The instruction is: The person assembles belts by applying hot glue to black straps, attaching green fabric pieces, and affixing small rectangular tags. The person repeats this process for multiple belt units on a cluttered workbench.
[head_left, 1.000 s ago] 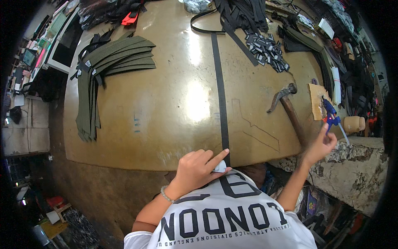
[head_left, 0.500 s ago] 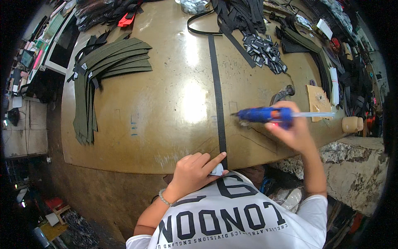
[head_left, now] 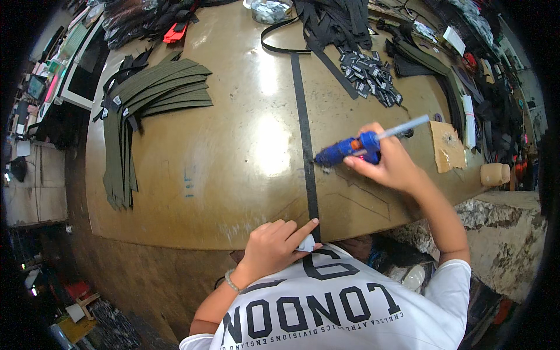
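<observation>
A black webbing strap (head_left: 303, 125) lies lengthwise across the table toward my body. At its near end, my left hand (head_left: 269, 248) presses the strap with a stretched index fingertip. The other fingers are curled, and a small white piece (head_left: 307, 244) shows between them and the thumb, partly hidden. My right hand (head_left: 389, 166) is closed around a blue hot glue gun (head_left: 345, 151) with orange parts. A pale translucent glue stick (head_left: 403, 127) sticks out of its back. The gun's nozzle points left, at the strap's right edge about midway along; whether it touches is unclear.
Olive-green strips (head_left: 157, 87) lie piled at left. Black straps (head_left: 338, 23) and many small dark tags (head_left: 368, 76) sit at the far right-centre, near a clear tub (head_left: 271, 11). A cardboard piece (head_left: 448, 146) and tape roll (head_left: 494, 174) are at the right edge.
My right hand has brought the glue gun left to the strap and tilted it, nozzle lower and stick end higher. My left hand stays in place on the strap.
</observation>
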A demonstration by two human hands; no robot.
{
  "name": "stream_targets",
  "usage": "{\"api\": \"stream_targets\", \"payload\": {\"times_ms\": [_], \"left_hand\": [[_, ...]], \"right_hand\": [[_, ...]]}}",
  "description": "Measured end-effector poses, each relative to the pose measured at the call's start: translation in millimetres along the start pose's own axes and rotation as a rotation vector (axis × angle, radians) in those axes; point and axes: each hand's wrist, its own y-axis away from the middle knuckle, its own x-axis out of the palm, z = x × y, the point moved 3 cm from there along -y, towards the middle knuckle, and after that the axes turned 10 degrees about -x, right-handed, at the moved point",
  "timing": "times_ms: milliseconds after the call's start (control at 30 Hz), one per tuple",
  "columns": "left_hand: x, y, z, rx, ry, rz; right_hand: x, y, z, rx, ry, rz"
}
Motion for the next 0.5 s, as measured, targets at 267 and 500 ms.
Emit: {"api": "stream_targets", "payload": {"times_ms": [267, 500], "left_hand": [[-2, -1, -2, -0.034, -0.010, 0.016], [-1, -4, -6, -0.018, -0.064, -0.023]], "right_hand": [[0, -6, 20, -0.238, 0.407, 0.208], [-66, 135, -35, 0.603, 0.355, -1.072]]}}
